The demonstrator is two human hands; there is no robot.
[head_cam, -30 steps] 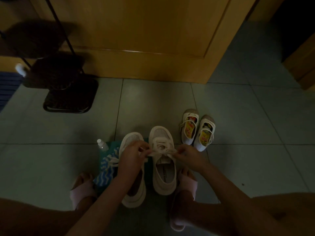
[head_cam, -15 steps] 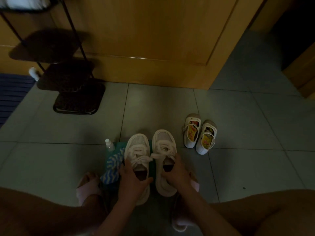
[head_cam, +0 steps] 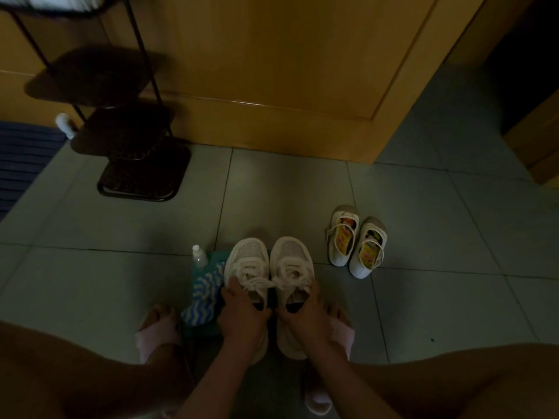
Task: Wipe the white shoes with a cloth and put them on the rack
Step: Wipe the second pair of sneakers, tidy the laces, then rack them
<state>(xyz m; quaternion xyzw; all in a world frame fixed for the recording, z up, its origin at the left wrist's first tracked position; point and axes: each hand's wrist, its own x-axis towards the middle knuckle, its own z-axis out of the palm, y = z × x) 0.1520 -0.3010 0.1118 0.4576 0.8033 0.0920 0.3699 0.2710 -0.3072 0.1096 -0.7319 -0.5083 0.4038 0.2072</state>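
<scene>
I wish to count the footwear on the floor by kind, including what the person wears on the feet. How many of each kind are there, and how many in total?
White lace-up sneakers: 2
Small strap shoes: 2
Pink slippers, on the feet: 2
Total: 6

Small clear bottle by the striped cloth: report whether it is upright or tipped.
Upright: the small clear plastic bottle stands on its base, white cap on top, beside the blue-and-white striped cloth.

Home entryway: grey tiled floor (head_cam: pixel 393 207), wooden door (head_cam: pixel 272 55), black tiered shoe rack (head_cam: pixel 142 176), small child's shoes (head_cam: pixel 355 243), blue mat (head_cam: pixel 21 158) at left edge.
</scene>
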